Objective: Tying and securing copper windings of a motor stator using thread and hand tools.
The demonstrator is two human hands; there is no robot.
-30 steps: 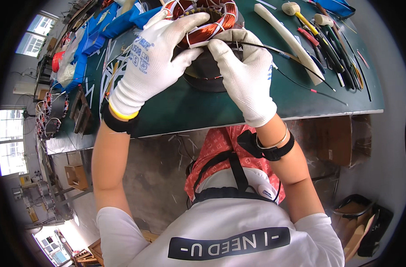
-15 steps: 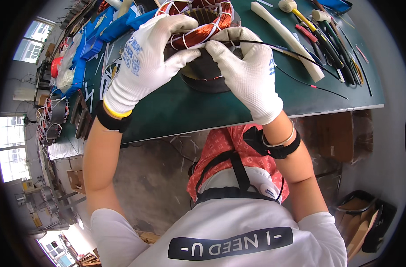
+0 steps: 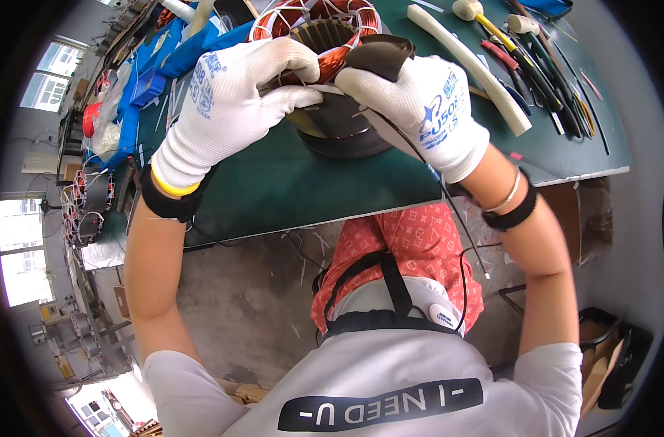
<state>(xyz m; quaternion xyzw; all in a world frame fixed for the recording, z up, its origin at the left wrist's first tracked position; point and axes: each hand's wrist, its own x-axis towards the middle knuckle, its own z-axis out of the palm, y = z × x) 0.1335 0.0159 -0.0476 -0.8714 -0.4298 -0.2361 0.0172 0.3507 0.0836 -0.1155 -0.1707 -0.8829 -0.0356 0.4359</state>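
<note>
A motor stator [image 3: 339,135] with a dark round body stands at the table's near edge. Its ring of orange-red copper winding [image 3: 275,23] is bound with white ties. My left hand [image 3: 219,102], in a white glove, pinches the winding's near edge between fingers and thumb. A thin white cord [image 3: 329,89] runs along that edge between my thumbs. My right hand [image 3: 430,109], gloved with dark-stained fingertips, is closed at the cord's other end, its fingers curled above. From beneath it a black lead wire [image 3: 452,200] hangs over the table edge. The exact grip is partly hidden.
On the green table [image 3: 288,193], a long cream tube [image 3: 470,69] lies to the right. Beyond it are a yellow-handled mallet [image 3: 492,29], a second mallet [image 3: 525,28] and several hand tools. Blue bins [image 3: 150,84] line the left. A wound stator [image 3: 91,197] sits far left.
My right hand has turned over and shifted slightly right, its elbow swinging outward. The black lead wire, formerly stretched rightward across the table, now hangs down toward me. My left hand moved slightly left.
</note>
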